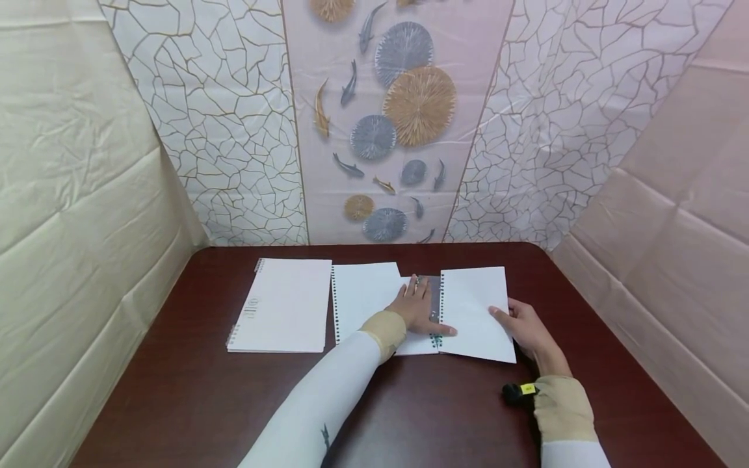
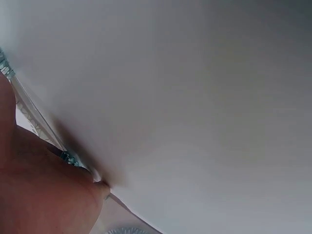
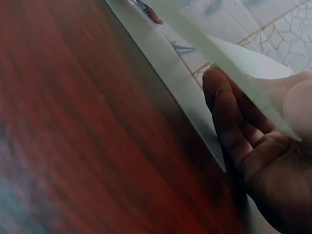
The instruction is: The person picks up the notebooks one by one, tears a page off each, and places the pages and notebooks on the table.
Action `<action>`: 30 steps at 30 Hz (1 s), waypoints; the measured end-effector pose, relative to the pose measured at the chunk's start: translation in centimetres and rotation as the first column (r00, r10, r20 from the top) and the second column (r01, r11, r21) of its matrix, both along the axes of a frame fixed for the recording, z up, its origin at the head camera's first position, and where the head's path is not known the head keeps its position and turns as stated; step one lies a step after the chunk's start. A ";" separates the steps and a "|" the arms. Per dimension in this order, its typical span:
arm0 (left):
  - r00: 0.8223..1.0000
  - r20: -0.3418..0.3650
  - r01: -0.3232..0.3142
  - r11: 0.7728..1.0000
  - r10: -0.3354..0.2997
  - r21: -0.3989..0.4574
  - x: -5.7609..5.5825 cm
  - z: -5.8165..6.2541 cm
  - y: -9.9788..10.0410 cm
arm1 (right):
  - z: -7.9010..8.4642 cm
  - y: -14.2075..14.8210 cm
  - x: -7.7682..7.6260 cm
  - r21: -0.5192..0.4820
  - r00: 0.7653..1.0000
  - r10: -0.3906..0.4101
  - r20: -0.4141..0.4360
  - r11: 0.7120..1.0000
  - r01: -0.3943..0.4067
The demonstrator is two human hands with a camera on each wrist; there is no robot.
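A spiral notebook lies open, its white right-hand pages (image 1: 474, 312) spread toward the right of the table. My left hand (image 1: 412, 311) rests with fingers spread beside the coil binding (image 1: 441, 302), thumb reaching across it. A narrow grey patterned strip (image 1: 435, 292) shows next to those fingers. At the outer edge of the right-hand pages, my right hand (image 1: 529, 330) pinches paper, thumb on top and fingers beneath. The right wrist view shows the pinched paper (image 3: 248, 90) raised above another leaf (image 3: 165, 68). White paper fills most of the left wrist view beside the left hand (image 2: 48, 190).
Left of the hands lies another white sheet with a punched edge (image 1: 359, 292), partly under the left forearm. A closed spiral notebook (image 1: 287, 305) is farther left. A black object with a yellow label (image 1: 519, 392) sits by the right wrist. Cloth walls surround the dark wooden table (image 1: 409, 416).
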State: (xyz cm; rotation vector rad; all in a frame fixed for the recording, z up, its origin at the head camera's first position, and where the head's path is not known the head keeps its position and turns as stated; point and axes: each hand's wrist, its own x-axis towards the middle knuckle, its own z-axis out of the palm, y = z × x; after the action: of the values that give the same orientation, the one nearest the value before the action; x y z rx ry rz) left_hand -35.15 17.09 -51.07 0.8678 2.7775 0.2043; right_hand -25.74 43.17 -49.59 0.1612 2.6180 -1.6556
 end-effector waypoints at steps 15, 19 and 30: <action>1.000 0.013 0.005 1.000 -0.005 0.002 1.2 1.9 -0.8 | 0.0 0.3 0.3 -0.099 1.000 0.005 0.008 0.995 -0.005; 1.000 0.019 0.003 1.000 -0.004 0.008 1.2 2.0 -1.1 | -0.1 0.4 0.3 -0.083 1.000 -0.002 0.014 0.997 0.003; 0.999 0.033 0.018 1.000 -0.018 -0.001 0.9 1.6 -0.8 | 0.9 2.0 0.7 -0.183 0.990 -0.135 0.042 0.973 0.141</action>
State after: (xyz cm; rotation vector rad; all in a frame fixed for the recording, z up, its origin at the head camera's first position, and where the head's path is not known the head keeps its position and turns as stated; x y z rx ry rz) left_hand -34.26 16.33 -49.46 0.8801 2.7381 0.2127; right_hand -25.04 45.12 -48.69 0.3647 2.4641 -1.9146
